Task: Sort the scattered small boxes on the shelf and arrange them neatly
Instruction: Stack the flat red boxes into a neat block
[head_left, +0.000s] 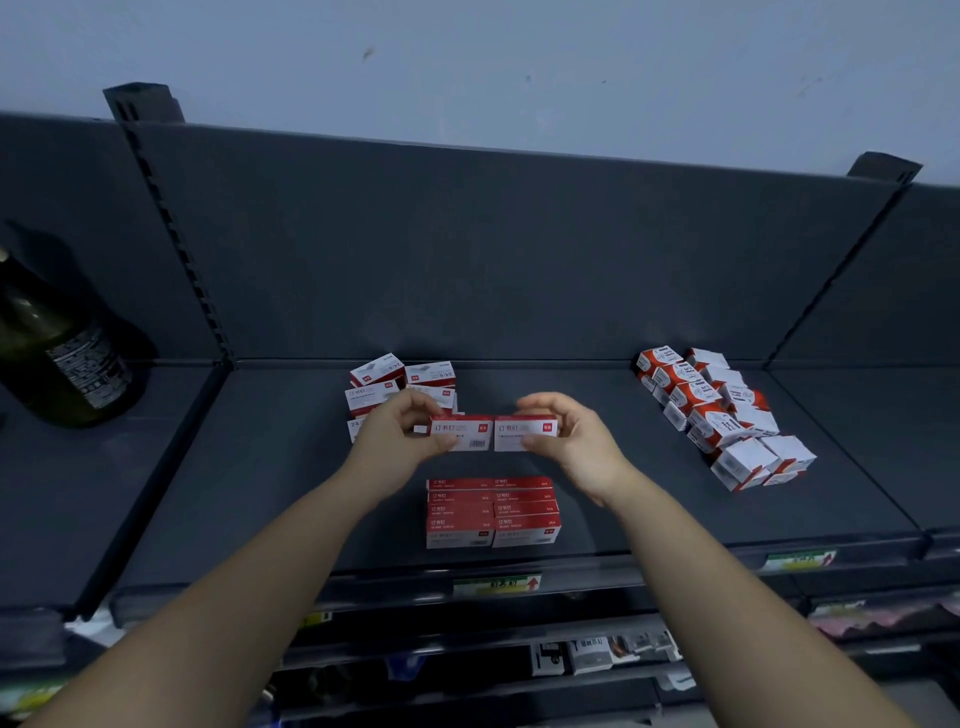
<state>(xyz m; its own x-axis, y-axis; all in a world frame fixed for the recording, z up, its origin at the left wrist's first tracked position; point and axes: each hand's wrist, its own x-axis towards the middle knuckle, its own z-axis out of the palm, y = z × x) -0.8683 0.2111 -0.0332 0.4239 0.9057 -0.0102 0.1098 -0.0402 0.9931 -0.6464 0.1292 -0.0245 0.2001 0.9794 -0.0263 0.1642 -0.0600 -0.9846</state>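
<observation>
Left hand (400, 434) pinches one red-and-white cardboard box (462, 431), right hand (569, 434) a second box (524, 431); eight-box stack (493, 512) at their six o'clock

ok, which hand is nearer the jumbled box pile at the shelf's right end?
Right. The right hand, gripping a staple box, sits left of that pile with bare shelf between. The left hand, gripping a second staple box, is farther left.
</observation>
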